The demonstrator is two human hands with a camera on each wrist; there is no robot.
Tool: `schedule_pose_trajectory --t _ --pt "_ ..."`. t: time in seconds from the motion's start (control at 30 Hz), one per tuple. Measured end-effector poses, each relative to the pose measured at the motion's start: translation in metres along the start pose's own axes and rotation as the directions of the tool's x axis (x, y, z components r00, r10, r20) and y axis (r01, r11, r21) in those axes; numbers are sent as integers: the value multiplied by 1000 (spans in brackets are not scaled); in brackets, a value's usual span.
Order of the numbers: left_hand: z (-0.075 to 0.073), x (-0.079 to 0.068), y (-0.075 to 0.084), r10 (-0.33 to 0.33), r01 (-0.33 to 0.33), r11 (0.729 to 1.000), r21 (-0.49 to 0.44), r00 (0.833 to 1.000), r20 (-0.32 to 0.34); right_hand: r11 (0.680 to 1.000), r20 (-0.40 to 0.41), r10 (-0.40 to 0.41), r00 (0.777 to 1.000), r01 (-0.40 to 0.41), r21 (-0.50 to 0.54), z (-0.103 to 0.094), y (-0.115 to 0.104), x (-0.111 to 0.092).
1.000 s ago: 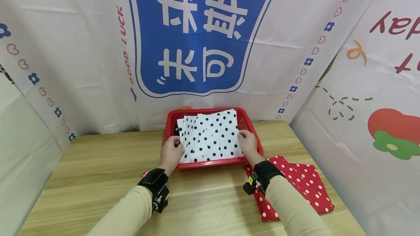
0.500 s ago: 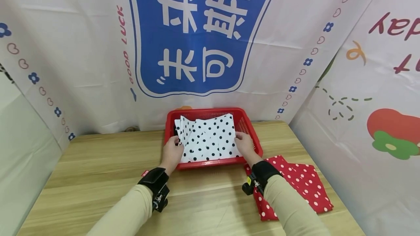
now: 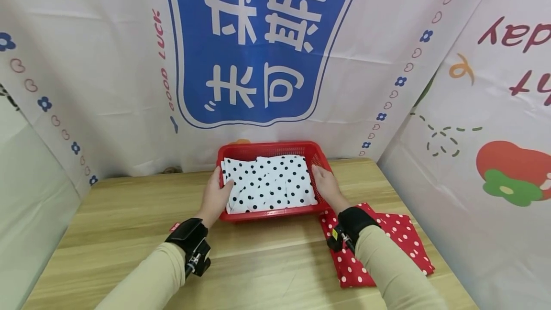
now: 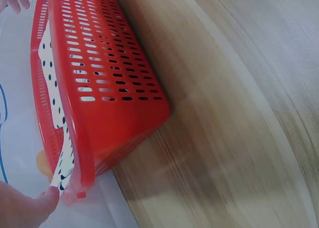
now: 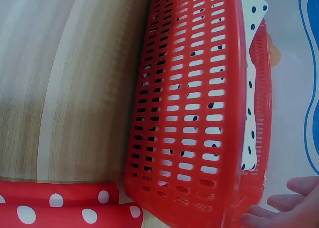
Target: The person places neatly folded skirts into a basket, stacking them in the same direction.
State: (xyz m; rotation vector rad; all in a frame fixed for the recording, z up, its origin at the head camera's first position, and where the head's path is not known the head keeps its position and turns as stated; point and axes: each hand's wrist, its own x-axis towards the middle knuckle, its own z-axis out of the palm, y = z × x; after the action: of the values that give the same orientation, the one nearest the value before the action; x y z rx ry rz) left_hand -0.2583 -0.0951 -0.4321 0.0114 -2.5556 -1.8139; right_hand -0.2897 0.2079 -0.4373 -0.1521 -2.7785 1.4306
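Note:
A red plastic basket (image 3: 275, 214) with slotted sides stands at the table's back edge. Folded white cloth with black dots (image 3: 269, 181) lies inside it, spread nearly from side to side. My left hand (image 3: 215, 197) grips the basket's left rim, thumb on the inner side over the cloth's edge, fingers outside. In the left wrist view the thumb (image 4: 47, 203) meets a cloth corner at the rim. At the right rim is my right hand (image 3: 327, 188); in the right wrist view its fingers (image 5: 284, 203) are extended and apart beside the basket corner.
A red cloth with white dots (image 3: 393, 233) lies folded on the wooden table (image 3: 129, 233), partly beneath the right forearm and close to the basket's front right corner. A printed white curtain (image 3: 116, 85) hangs directly behind the basket.
The white dotted cloth has sunk and flattened in the basket. My left hand has moved left from the cloth to the rim; my right hand has let go of the cloth and shifted slightly right.

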Motion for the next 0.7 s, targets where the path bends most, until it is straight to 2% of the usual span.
schedule_pose_trajectory --t 0.2,0.33,0.47,0.7 --pt "-2 -6 9 6 -6 1000 -9 1000 -2 1000 -15 -14 1000 14 -2 -2 -7 -4" --pt "-10 -15 12 31 -33 992 121 999 20 999 -5 -30 1000 30 -45 -1 -7 -8" --pt "-17 -28 12 66 -81 957 280 996 64 994 31 -51 998 54 -95 -1 -9 -18" --pt "-23 -54 5 82 -136 873 468 988 134 960 103 -193 976 210 -184 -2 -15 -43"
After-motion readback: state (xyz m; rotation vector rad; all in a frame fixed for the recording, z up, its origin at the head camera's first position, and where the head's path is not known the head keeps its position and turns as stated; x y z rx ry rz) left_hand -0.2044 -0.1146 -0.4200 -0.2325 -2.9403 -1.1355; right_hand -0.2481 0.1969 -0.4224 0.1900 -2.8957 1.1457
